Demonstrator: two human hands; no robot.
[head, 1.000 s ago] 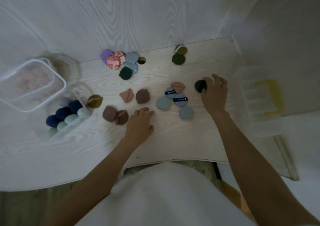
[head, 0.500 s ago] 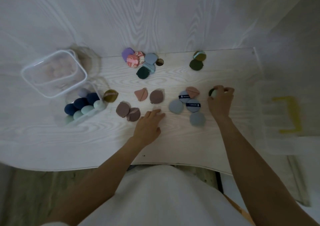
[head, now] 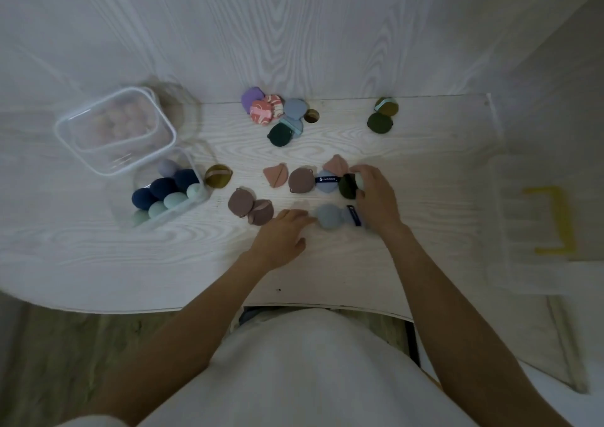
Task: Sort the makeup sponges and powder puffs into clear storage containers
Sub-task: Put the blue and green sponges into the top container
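puffs (head: 327,183) (dark one (head: 347,186) gripped) crowd right hand (head: 376,197) mid-table.

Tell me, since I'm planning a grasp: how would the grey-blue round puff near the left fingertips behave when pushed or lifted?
The grey-blue puff looks soft and padded, so it would probably squash rather than resist. It lies flat on the table, so it should slide, not roll. It is likely light.

Bare pale wood-grain desk (head: 441,171) lies open at right; scattered round powder puffs (head: 300,180) and clear plastic containers (head: 114,132) crowd centre and left.
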